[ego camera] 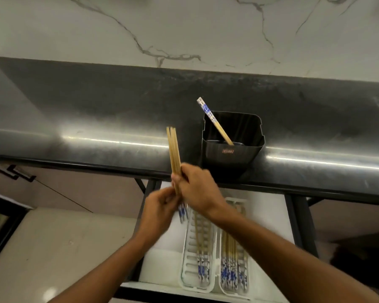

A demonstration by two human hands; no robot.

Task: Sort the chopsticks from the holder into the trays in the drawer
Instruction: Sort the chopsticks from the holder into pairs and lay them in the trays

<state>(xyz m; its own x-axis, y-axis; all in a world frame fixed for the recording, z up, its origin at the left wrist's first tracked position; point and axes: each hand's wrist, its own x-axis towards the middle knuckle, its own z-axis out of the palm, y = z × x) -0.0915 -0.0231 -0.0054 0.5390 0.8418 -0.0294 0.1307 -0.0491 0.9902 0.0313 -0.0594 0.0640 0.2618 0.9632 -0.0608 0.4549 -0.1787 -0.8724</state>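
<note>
A bundle of wooden chopsticks (174,149) with blue-and-white patterned ends stands nearly upright over the open drawer. My right hand (197,186) grips the bundle around its middle. My left hand (160,207) holds it lower down, blurred by motion, with the patterned ends sticking out below. A black holder (230,154) sits on the counter edge with one pair of chopsticks (214,121) leaning in it. In the drawer lie two white slotted trays, the left tray (189,259) and the right tray (245,274), each with several chopsticks lying in it.
The steel counter (96,127) runs across the view below a marble wall. The white drawer (269,217) is pulled out beneath the counter, between dark frame rails. A cabinet handle (13,172) shows at the left, above a pale floor.
</note>
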